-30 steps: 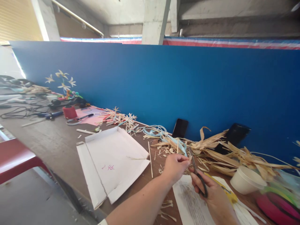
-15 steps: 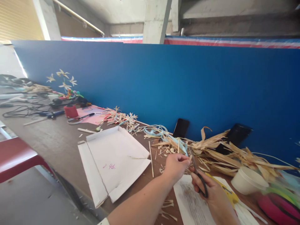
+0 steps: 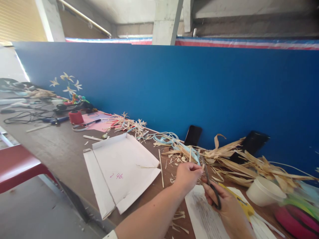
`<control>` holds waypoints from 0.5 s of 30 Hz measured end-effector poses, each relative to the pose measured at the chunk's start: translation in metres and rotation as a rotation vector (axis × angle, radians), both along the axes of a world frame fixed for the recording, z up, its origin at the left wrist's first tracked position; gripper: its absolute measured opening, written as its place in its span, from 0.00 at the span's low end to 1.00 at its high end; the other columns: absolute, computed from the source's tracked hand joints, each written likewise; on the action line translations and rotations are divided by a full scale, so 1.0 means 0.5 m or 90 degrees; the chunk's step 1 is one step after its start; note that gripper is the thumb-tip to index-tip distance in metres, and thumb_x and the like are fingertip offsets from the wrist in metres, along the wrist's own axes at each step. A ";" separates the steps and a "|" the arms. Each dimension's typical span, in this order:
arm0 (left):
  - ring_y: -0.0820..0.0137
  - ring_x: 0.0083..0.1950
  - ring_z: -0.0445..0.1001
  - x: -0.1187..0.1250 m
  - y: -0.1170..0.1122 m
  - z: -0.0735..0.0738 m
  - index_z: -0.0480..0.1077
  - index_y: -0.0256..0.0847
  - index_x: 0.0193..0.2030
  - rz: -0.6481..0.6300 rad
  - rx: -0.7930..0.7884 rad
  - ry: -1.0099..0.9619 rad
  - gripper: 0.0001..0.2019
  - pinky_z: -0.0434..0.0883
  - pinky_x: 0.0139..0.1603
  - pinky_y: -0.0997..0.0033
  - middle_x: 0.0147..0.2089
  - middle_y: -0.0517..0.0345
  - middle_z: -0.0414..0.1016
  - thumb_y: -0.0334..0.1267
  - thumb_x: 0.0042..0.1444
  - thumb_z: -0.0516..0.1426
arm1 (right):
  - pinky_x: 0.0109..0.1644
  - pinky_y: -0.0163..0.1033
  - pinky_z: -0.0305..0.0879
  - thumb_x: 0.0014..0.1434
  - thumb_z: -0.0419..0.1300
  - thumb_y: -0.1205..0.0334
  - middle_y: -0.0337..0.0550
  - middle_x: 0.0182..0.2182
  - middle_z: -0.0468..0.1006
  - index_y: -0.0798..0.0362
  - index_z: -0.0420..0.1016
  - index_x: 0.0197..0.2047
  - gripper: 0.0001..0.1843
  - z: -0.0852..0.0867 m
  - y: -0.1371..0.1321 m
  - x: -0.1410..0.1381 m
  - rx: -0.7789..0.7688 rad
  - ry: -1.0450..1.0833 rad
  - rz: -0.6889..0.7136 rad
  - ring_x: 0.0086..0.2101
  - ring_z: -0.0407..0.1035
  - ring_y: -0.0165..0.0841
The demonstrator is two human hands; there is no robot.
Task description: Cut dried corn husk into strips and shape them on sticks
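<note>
My left hand (image 3: 187, 176) pinches a small pale piece of dried husk (image 3: 203, 167) between thumb and fingertips. Black-handled scissors (image 3: 214, 196) sit in my right hand (image 3: 221, 202), fingers wrapped round the handles. The scissor blades point away from me, close beside the pinched piece; whether they touch it I cannot tell. Below my right hand lies a printed sheet of paper (image 3: 203, 212), with a yellow tool (image 3: 245, 207) partly hidden behind the hand. Dried husk strips (image 3: 231, 152) are heaped just beyond, and small pale scraps (image 3: 174, 162) are scattered near my left hand.
A flattened white box lid (image 3: 129, 166) marked with pink writing lies left of my hands. Two dark phones (image 3: 193, 135) lean against the blue partition (image 3: 149, 83). A white cup (image 3: 265, 191) and a pink item (image 3: 296, 220) stand at right. Husk flowers (image 3: 139, 126) lie along the back.
The view has shifted very slightly. Both hands, the pinched piece and the scissors stay in almost the same place.
</note>
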State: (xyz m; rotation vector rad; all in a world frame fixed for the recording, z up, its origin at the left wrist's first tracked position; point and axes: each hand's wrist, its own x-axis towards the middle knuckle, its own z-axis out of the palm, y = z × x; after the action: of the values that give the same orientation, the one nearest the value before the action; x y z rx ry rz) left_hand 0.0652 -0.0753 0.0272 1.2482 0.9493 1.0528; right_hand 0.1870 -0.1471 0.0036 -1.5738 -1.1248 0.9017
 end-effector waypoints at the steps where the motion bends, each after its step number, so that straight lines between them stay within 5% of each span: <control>1: 0.76 0.29 0.67 0.000 0.000 0.000 0.77 0.34 0.31 0.001 -0.001 -0.002 0.08 0.63 0.30 0.78 0.28 0.57 0.75 0.34 0.46 0.58 | 0.25 0.35 0.52 0.49 0.62 0.46 0.35 0.19 0.66 0.51 0.75 0.46 0.24 -0.001 -0.001 0.000 -0.004 0.005 -0.002 0.23 0.58 0.30; 15: 0.76 0.27 0.67 0.003 0.003 -0.006 0.76 0.35 0.31 0.016 -0.009 0.009 0.08 0.62 0.29 0.78 0.27 0.58 0.74 0.34 0.45 0.57 | 0.25 0.35 0.55 0.47 0.61 0.44 0.34 0.18 0.67 0.51 0.76 0.47 0.27 0.015 -0.001 -0.004 -0.018 -0.087 -0.022 0.23 0.60 0.32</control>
State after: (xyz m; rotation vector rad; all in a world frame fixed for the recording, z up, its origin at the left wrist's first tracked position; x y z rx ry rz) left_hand 0.0665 -0.0741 0.0241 1.2369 0.9847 1.0566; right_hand 0.1851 -0.1476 0.0111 -1.6943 -1.1816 0.8001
